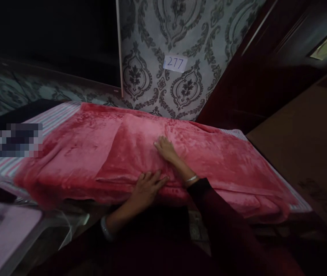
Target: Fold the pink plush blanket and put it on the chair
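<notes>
A plush red-pink blanket (88,153) lies spread across a long surface, with a folded layer over its middle and right part. My left hand (147,188) rests on the near edge of that folded layer, its fingers spread. Farther in, my right hand (166,148) lies flat on the pile near the middle of the blanket. Both hands are open and touch the fabric without gripping it. Below the blanket is a striped cloth (62,117) that shows at the left end and along the right edge.
A large dark screen (51,42) hangs at the upper left. A paper marked 277 (175,63) is on the patterned wall (140,73). At the right stands a cardboard box (301,149). A pink stool-like seat (10,237) is at lower left. A blurred-out item (16,140) lies on the striped cloth.
</notes>
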`<state>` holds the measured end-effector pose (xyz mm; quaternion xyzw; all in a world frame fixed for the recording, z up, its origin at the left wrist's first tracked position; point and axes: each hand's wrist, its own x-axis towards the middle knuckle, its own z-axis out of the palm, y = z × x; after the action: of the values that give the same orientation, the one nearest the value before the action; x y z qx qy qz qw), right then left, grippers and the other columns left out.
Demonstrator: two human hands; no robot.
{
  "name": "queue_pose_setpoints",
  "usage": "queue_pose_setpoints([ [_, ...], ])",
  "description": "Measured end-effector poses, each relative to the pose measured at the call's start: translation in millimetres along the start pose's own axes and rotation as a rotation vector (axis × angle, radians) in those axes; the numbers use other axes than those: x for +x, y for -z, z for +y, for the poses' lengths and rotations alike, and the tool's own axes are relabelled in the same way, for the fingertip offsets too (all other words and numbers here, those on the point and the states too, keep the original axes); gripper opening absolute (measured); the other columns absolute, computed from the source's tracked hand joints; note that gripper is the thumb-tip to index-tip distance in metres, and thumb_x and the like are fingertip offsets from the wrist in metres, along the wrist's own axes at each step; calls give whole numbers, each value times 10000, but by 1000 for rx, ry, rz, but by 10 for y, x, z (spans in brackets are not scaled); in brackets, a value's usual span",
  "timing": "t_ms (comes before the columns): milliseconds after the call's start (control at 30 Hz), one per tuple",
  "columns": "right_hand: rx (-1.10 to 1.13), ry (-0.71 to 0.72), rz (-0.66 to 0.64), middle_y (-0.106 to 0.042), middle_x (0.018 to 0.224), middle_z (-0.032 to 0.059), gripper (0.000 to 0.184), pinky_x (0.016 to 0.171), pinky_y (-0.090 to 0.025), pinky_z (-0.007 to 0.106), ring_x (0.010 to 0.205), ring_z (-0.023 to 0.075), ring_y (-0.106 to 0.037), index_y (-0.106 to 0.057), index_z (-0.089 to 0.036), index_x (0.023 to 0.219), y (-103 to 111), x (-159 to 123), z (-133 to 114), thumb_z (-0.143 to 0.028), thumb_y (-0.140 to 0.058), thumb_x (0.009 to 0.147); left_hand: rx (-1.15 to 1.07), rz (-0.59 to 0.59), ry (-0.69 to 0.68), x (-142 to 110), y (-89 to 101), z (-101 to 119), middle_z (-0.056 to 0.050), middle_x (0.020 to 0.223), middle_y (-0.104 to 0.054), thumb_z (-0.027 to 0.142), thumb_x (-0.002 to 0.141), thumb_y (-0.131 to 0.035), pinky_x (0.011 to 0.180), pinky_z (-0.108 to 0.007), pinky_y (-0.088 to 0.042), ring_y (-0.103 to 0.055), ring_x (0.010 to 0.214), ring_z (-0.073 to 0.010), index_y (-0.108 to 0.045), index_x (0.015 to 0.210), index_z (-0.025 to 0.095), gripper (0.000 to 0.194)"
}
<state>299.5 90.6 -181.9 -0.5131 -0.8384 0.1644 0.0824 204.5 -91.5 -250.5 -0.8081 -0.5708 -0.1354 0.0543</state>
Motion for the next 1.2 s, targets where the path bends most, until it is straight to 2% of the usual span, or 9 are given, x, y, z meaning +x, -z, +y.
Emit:
queue_pose_setpoints([
  [100, 18, 141, 81, -208, 1706, 150, 709, 1272, -155, 453, 1591, 257, -155, -282, -115, 1634, -183, -432, -73, -529, -312, 1060, -4, 51, -22, 14, -5, 14, -97, 1449, -605, 148, 948, -552, 938, -464, -478, -572, 1122, -291, -616, 1415, 347, 511],
  [200, 10, 156, 47, -246, 1694, 146, 688, 1275, -152, 450, 1589, 241, -168, -297, -102, 1628, -377, -744, -47, -500, -283, 1067, -78, 146, -107, -57, 49, -7, -110, 1289, -690, 145, 924, -591, 980, -471, -489, -584, 1140, -286, -730, 1231, 260, 356],
  [333, -32, 119, 14, -254, 1688, 151, 661, 1279, -141, 443, 1584, 235, -187, -338, -75, 1608, -460, -846, 12, -456, -267, 1074, -323, 269, -177, -184, 359, -192, -97, 1194, -735, 118, 937, -522, 1011, -432, -519, -642, 1149, -239, -739, 1191, 231, 353],
  [467, -85, 132, 34, -254, 1684, 164, 680, 1278, -134, 462, 1583, 266, -191, -338, -61, 1606, -439, -857, -42, -471, -328, 1063, -445, 215, -70, 59, 776, -692, -80, 1223, -749, 227, 1017, -409, 1026, -394, -536, -687, 1150, -211, -681, 1308, 222, 398],
  [600, -106, 121, 45, -275, 1675, 167, 690, 1276, -142, 470, 1581, 280, -196, -337, -57, 1605, -433, -895, -111, -472, -371, 1054, -311, -1, 76, 776, 949, -1368, -132, 1568, -505, 441, 998, -473, 1224, -445, -353, -462, 1460, -272, -504, 1507, 172, 577],
  [700, -107, 104, 30, -257, 1682, 155, 689, 1279, -143, 468, 1583, 290, -185, -324, -54, 1609, -436, -906, -133, -448, -389, 1048, -185, -211, 251, 1324, 908, -1783, -160, 1668, -328, 523, 985, -465, 1270, -477, -230, -284, 1555, -303, -364, 1590, 146, 720],
  [800, -105, 97, 27, -246, 1684, 141, 683, 1282, -145, 468, 1583, 288, -185, -328, -72, 1611, -450, -903, -127, -439, -399, 1040, -46, -234, 413, 1614, 756, -2051, -174, 1709, -204, 519, 1003, -398, 1268, -574, -128, -134, 1594, -323, -252, 1630, 144, 746],
  [1033, -79, 129, 45, -264, 1675, 120, 680, 1280, -181, 515, 1576, 302, -203, -363, -110, 1605, -489, -889, -91, -448, -444, 1020, -8, -264, 491, 1566, 281, -2291, -198, 1714, -152, 551, 1011, -333, 1232, -605, -191, -134, 1592, -342, -278, 1628, 147, 740],
  [1200, -40, 120, 38, -242, 1679, 132, 685, 1282, -181, 517, 1577, 303, -198, -356, -105, 1605, -443, -896, -134, -465, -450, 1029, -3, -303, 483, 1597, 344, -2376, -180, 1720, -134, 567, 1006, -320, 1216, -642, -207, -112, 1596, -346, -258, 1640, 194, 739],
])
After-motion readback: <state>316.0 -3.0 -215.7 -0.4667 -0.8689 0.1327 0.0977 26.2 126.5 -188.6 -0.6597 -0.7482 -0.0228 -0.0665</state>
